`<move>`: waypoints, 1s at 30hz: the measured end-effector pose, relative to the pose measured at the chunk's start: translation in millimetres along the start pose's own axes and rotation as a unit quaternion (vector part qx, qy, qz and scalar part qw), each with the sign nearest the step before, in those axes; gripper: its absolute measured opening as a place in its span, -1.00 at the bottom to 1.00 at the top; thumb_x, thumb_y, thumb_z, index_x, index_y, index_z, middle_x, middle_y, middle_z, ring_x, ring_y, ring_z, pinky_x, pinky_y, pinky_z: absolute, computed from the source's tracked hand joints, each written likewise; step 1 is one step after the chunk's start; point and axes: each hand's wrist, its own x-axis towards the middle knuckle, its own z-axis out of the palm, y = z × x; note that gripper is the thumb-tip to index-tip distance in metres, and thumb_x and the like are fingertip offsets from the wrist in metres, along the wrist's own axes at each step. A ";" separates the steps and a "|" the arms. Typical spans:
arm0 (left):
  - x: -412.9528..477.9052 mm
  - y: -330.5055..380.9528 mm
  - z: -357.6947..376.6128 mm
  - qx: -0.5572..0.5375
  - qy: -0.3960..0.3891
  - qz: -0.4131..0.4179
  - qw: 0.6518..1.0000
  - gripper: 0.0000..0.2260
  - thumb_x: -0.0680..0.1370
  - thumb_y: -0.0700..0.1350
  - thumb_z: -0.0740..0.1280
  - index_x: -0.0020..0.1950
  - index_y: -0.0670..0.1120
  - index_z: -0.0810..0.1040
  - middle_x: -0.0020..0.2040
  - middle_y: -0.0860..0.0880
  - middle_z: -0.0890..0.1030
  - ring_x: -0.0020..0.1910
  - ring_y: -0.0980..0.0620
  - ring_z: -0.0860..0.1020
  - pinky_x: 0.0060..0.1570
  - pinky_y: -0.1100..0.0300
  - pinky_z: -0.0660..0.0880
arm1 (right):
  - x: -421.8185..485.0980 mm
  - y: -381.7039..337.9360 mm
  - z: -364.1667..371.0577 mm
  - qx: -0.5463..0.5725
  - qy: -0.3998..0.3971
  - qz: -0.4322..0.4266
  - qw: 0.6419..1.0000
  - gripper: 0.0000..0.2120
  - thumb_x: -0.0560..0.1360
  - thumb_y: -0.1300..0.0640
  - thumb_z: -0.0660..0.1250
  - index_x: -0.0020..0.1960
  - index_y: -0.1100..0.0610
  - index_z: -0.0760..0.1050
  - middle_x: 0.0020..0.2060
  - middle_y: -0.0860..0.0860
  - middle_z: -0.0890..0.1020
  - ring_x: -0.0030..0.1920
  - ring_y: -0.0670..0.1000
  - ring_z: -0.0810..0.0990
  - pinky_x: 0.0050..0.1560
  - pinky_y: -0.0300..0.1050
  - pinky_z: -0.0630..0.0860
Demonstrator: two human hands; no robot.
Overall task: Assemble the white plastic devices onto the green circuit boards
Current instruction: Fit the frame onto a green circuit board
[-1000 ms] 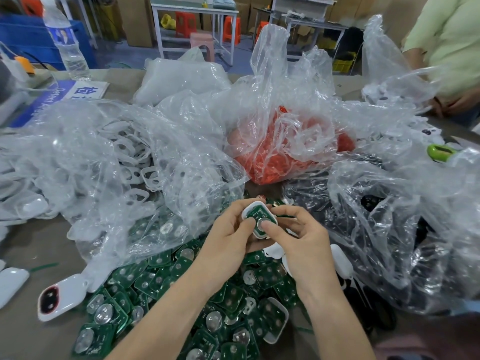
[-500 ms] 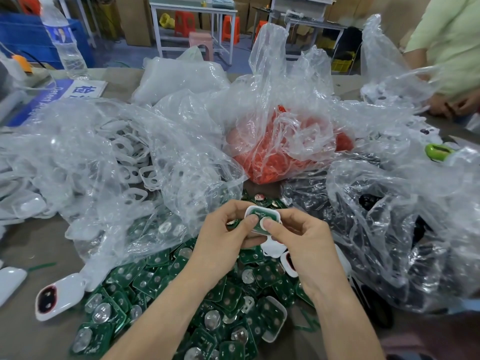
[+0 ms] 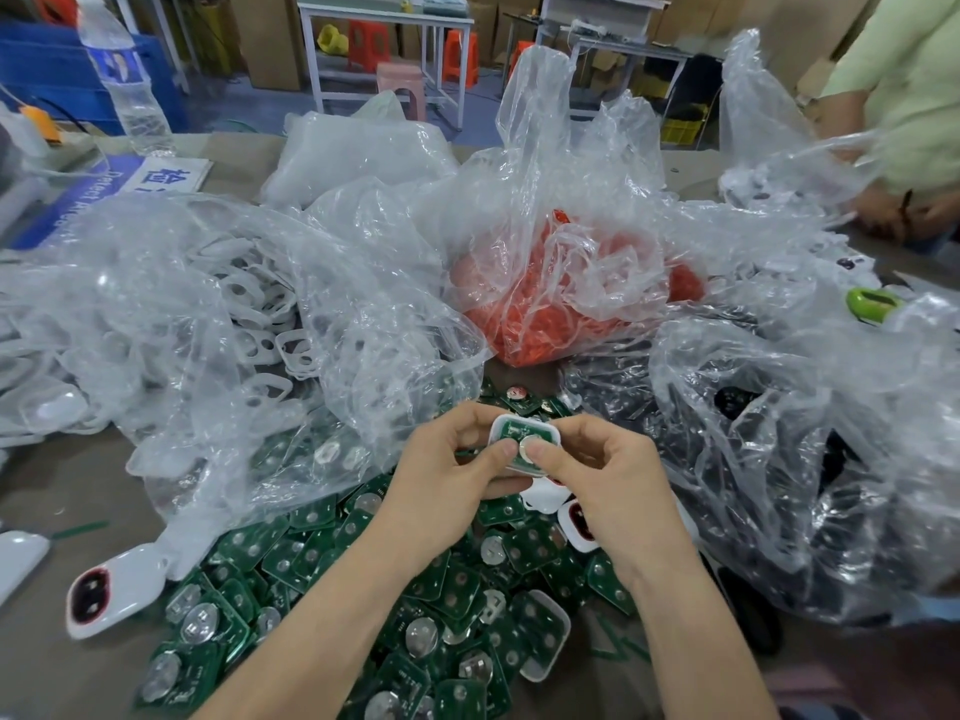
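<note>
Seating green circuit board (image 3: pixel 525 433) in white plastic shell (image 3: pixel 500 423) | left hand (image 3: pixel 441 483) at 9 o'clock, right hand (image 3: pixel 610 478) at 3, both pinching shell | press down evenly, board flat

White-framed table (image 3: pixel 384 14) at 12 o'clock; orange stool (image 3: pixel 462 54), pink stool (image 3: pixel 402 77) beneath; blue crates (image 3: pixel 41 70) at 10; cardboard boxes (image 3: pixel 270 39) behind.

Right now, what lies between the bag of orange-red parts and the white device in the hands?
Head view: a few loose green circuit boards on the table, between bag and white device.
</note>
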 end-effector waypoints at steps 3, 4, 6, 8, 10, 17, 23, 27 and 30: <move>-1.4 1.2 1.4 -0.020 0.002 -0.009 1.000 -0.86 0.58 -0.36 0.28 0.04 -0.19 0.58 0.00 -0.20 0.65 -0.11 -0.09 0.70 -0.14 0.20 0.62 | -1.0 -2.3 -4.2 0.057 -0.023 0.030 0.998 -0.96 0.40 0.23 0.47 -0.17 0.13 0.65 -0.30 0.00 0.70 -0.29 -0.12 0.63 -0.25 -0.33 0.52; -1.7 1.4 1.4 -0.023 0.003 -0.009 1.000 -0.86 0.58 -0.36 0.28 0.05 -0.19 0.58 0.03 -0.23 0.63 -0.10 -0.10 0.70 -0.13 0.20 0.62 | -0.7 -2.2 -5.1 0.054 -0.023 0.032 0.998 -0.96 0.40 0.22 0.48 -0.16 0.13 0.65 -0.31 0.00 0.69 -0.31 -0.13 0.61 -0.26 -0.35 0.52; -1.8 1.7 1.3 -0.033 0.004 -0.009 0.999 -0.86 0.58 -0.36 0.29 0.04 -0.19 0.58 0.07 -0.25 0.60 -0.08 -0.12 0.69 -0.12 0.19 0.62 | 0.1 -0.9 -5.4 0.032 -0.017 0.032 0.999 -0.97 0.39 0.17 0.49 -0.18 0.09 0.66 -0.33 -0.02 0.68 -0.34 -0.16 0.57 -0.27 -0.37 0.49; -1.5 2.0 1.5 -0.046 0.006 -0.011 0.999 -0.87 0.57 -0.36 0.30 0.01 -0.17 0.59 0.05 -0.24 0.60 -0.09 -0.12 0.70 -0.12 0.19 0.62 | 0.3 0.9 -3.0 0.017 -0.013 0.024 0.999 -0.98 0.41 0.13 0.48 -0.19 0.05 0.66 -0.34 -0.03 0.66 -0.33 -0.15 0.55 -0.25 -0.35 0.49; -1.6 2.0 1.4 -0.051 0.009 -0.014 0.999 -0.87 0.56 -0.36 0.31 -0.03 -0.16 0.58 0.02 -0.20 0.61 -0.11 -0.12 0.70 -0.13 0.19 0.62 | 0.1 3.2 0.4 0.004 -0.007 0.010 1.000 -0.94 0.44 0.13 0.45 -0.18 -0.01 0.65 -0.32 0.00 0.66 -0.28 -0.10 0.56 -0.16 -0.22 0.53; -3.0 1.3 2.1 -0.019 0.014 -0.001 1.000 -0.76 0.56 -0.38 0.30 -0.18 -0.06 0.58 0.04 -0.26 0.57 -0.11 -0.14 0.69 -0.10 0.12 0.63 | 0.1 12.1 8.9 -0.052 0.023 -0.035 0.998 -0.90 0.49 0.19 0.40 -0.14 0.01 0.62 -0.26 -0.03 0.67 -0.18 0.01 0.61 -0.07 -0.03 0.53; -2.7 -0.6 2.0 -0.003 0.014 -0.025 1.000 -0.79 0.58 -0.35 0.28 0.11 -0.11 0.60 0.08 -0.16 0.62 -0.09 -0.08 0.70 -0.10 0.17 0.63 | 1.5 8.2 0.5 -0.030 -0.013 -0.003 0.999 -0.95 0.48 0.15 0.43 -0.13 0.02 0.64 -0.26 -0.02 0.69 -0.17 -0.05 0.65 -0.03 -0.08 0.56; -2.7 0.9 1.8 0.014 0.011 -0.023 1.000 -0.78 0.59 -0.35 0.28 0.09 -0.10 0.63 0.06 -0.13 0.63 -0.08 -0.04 0.70 -0.09 0.19 0.62 | 2.4 6.9 0.5 -0.037 -0.009 -0.003 0.999 -0.95 0.45 0.17 0.45 -0.14 0.03 0.64 -0.26 -0.03 0.69 -0.18 -0.06 0.65 -0.03 -0.10 0.57; -2.6 1.8 2.1 0.016 0.012 -0.019 1.000 -0.79 0.58 -0.35 0.28 0.07 -0.11 0.63 0.02 -0.12 0.63 -0.10 -0.05 0.70 -0.10 0.20 0.62 | 2.4 7.4 0.1 -0.034 -0.005 -0.013 0.999 -0.91 0.44 0.19 0.46 -0.15 0.01 0.63 -0.26 -0.04 0.69 -0.20 -0.08 0.65 -0.09 -0.17 0.54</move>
